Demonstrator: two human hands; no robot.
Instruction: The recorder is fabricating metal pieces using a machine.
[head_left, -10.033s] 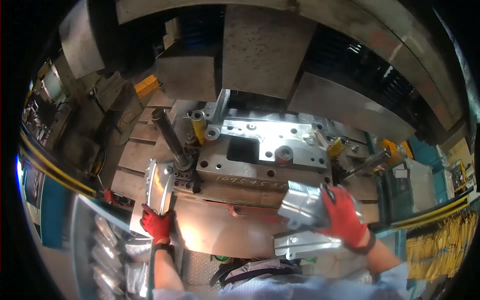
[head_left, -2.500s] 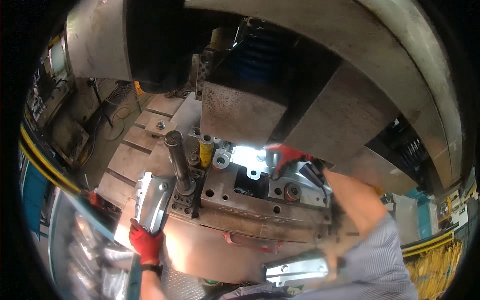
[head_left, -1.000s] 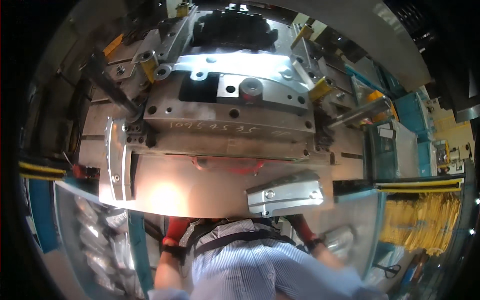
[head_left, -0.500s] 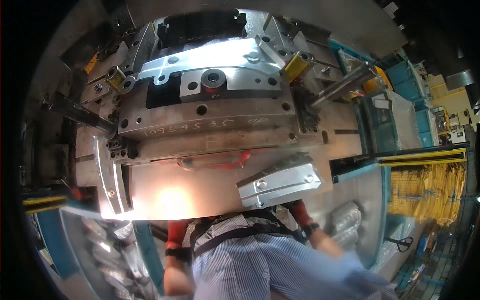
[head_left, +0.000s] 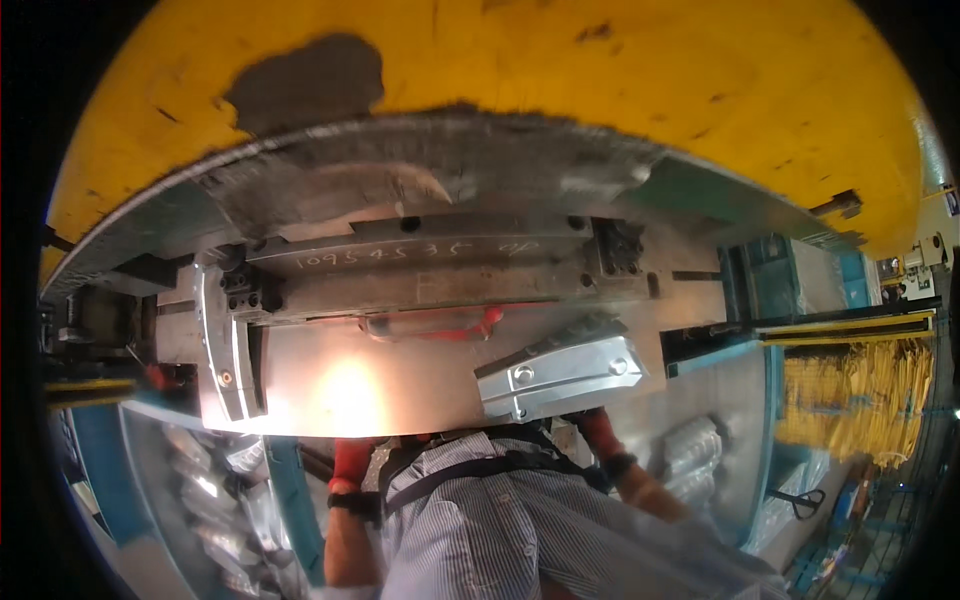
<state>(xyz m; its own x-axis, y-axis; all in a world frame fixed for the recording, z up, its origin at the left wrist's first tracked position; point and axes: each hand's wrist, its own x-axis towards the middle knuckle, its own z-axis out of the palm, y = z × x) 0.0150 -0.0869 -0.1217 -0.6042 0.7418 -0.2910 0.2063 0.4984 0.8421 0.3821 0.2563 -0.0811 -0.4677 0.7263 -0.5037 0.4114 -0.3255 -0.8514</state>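
My left hand (head_left: 352, 462), in a red glove, is low beside my waist, at the near edge of a bright metal plate (head_left: 425, 385). My right hand (head_left: 599, 436), also red-gloved, is under the plate's near right edge. The plate hides the fingers of both hands. Above my right hand, a formed silver sheet-metal part (head_left: 570, 378) lies slanted on the plate. Another long metal part (head_left: 218, 335) rests along the plate's left side. Behind them stands the steel die block (head_left: 400, 256), its top covered by a large yellow press ram (head_left: 600, 60).
A red-ended object (head_left: 430, 322) lies against the die's front. Bins of shiny metal parts stand at left (head_left: 215, 490) and right (head_left: 692, 445). Farther right, a yellow slatted or fringed panel (head_left: 850, 395) hangs beneath a yellow-and-black bar.
The yellow press ram has come down over the die, hiding the shiny sheet and guide posts seen before. Both hands stay almost where they were at the plate's near edge.
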